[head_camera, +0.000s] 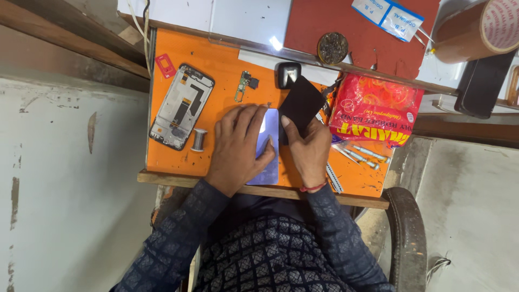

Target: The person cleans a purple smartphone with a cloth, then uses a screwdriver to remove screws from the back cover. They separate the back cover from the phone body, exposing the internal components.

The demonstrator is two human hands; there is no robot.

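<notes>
Pale lilac phone back [268,146] flat on the orange mat [216,59], near the front edge of the bench [162,177], long axis running away from the person toward the far side. Pinned under the left hand [236,147]: palm and spread fingers pressed flat on its left part, thumb lying across the lower half (more a hold-down than a grasp). Lower end near the bench lip.

Black panel [300,105] just right of the phone back and above it, tilted, one corner pointing toward the far side. Right hand [308,148] closed on its lower edge, thumb on the near face, fingers behind. Panel touching or overlapping the phone back's upper right corner; cannot tell which. Both hands in contact with the work; the left covers more of the phone back, the right sits just beside it on the right.

Further out on the mat: stripped phone frame [181,106] well to the left, lying at a slant, a small metal spool [198,139] beside its lower end, a small red piece [165,65] above it. Green circuit board [245,84] and a dark square block [287,74] beyond the hands. Red printed packet [376,108] to the right, metal tools [362,154] under it. Brown tape roll [476,30] at the far right corner.
</notes>
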